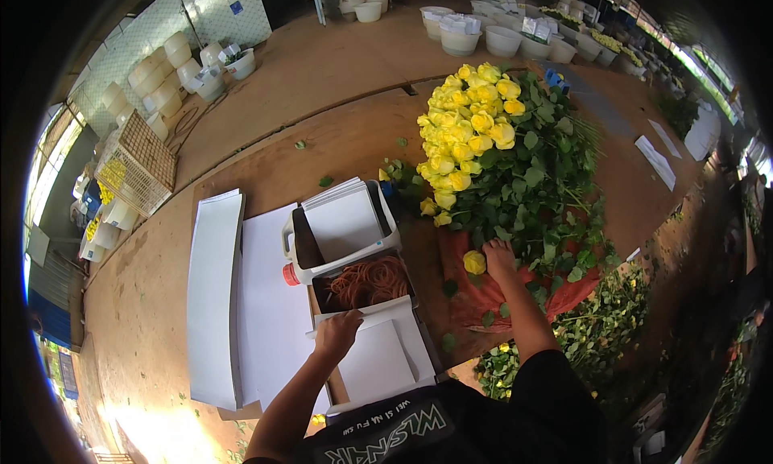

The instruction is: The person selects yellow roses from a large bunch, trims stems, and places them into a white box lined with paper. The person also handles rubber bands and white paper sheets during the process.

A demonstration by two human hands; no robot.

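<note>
My left hand (337, 336) is curled over the upper edge of a white sheet (395, 312), its fingers closed on it. The sheet rests over a box holding white paper (375, 358). My right hand (500, 260) lies at the near edge of a large pile of yellow roses (468, 123), its fingertips against the leafy stems (513, 192). Beside that hand is a single yellow rose (474, 262) above a red cloth (462, 298). Whether the fingers hold its stem is hidden.
A tray of brown rubber bands (368, 283) sits between the paper box and a cut-open white jug (389, 234) with a red cap, filled with white cards (344, 222). Left of these stand stacked white boards (214, 301). Cut foliage (595, 325) covers the floor at right.
</note>
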